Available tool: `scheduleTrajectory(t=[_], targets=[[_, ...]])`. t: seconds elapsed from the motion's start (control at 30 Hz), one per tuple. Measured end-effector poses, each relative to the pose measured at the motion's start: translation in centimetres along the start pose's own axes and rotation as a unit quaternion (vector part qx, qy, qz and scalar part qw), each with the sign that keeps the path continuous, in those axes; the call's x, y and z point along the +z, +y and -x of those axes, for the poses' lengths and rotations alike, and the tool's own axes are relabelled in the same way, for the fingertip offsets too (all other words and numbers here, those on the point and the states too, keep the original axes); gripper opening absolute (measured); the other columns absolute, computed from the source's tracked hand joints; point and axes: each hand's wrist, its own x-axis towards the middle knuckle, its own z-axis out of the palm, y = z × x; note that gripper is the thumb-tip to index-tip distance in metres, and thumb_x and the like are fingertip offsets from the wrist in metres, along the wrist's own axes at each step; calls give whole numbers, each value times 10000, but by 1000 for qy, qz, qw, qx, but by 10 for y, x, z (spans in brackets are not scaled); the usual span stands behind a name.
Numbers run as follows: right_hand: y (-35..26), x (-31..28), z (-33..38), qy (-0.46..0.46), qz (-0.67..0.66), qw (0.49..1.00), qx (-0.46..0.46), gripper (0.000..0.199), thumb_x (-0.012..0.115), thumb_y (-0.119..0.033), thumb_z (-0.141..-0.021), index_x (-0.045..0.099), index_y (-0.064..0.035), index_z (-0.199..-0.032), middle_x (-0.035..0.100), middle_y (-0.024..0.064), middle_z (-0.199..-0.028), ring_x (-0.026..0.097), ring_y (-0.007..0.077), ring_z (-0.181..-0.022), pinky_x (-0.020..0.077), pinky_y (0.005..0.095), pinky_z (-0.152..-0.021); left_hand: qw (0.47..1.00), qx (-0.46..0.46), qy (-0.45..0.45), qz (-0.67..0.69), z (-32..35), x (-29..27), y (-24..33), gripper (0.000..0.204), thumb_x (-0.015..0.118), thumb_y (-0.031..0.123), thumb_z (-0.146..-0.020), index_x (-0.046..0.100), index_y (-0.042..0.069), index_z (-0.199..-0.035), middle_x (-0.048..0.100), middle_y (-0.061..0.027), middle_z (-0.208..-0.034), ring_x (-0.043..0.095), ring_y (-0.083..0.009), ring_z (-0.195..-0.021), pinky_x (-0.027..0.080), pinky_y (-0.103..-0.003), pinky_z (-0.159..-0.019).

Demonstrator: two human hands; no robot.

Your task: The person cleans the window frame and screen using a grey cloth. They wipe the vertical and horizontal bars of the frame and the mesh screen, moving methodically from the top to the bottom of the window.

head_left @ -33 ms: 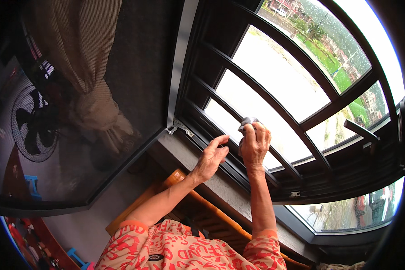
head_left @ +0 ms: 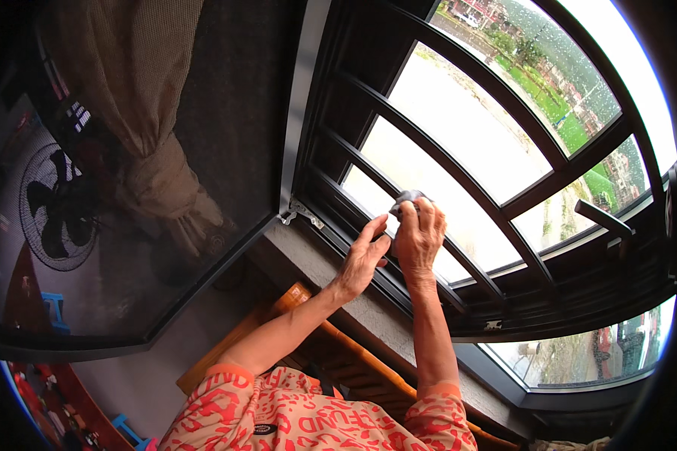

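Observation:
My right hand is closed around a crumpled grey cloth and presses it to one of the dark bars across the window. Part of the cloth is hidden behind the fingers. Just to the left, my left hand holds nothing. Its fingers are apart and reach up beside the right wrist, over the lower window frame.
A dark screen panel stands swung out at the left, with a metal hinge at its corner. A window handle juts out at the right. Below the sill is a wooden bench. A knotted curtain shows at the left.
My right hand has shifted slightly left and up along the bar with the cloth. My left hand has moved a little to the right, closer to it.

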Motion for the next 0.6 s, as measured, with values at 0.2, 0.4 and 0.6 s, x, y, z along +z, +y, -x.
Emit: scheduleTrajectory(t=[0.2, 0.4, 0.6], targets=[[-7, -4, -9, -69, -93, 993, -1, 402, 656, -103, -745, 561, -106, -1136, 498, 130, -1231, 463, 323, -1169, 374, 442, -936, 968, 24, 6, 248, -37, 32, -8, 726, 402, 528, -977, 90, 138, -1505, 287, -109, -1465, 318, -251, -1348, 372, -393, -1049], [7, -44, -14, -235, -347, 905, 79, 749, 525, 13, -668, 350, -40, -1394, 408, 236, -1365, 383, 401, -1274, 296, 451, -1078, 943, 5, 142, 302, -61, 51, -6, 733, 639, 456, -888, 168, 121, -1340, 412, -157, -1232, 502, -221, -1100, 499, -328, -870], [33, -69, -7, -114, -182, 976, 50, 501, 547, 22, -719, 540, -11, -1219, 536, 199, -1225, 504, 358, -1153, 375, 474, -998, 934, 44, 338, 106, -89, 73, -8, 597, 698, 275, -860, 265, 66, -1215, 416, -151, -1128, 475, -206, -978, 472, -331, -834]])
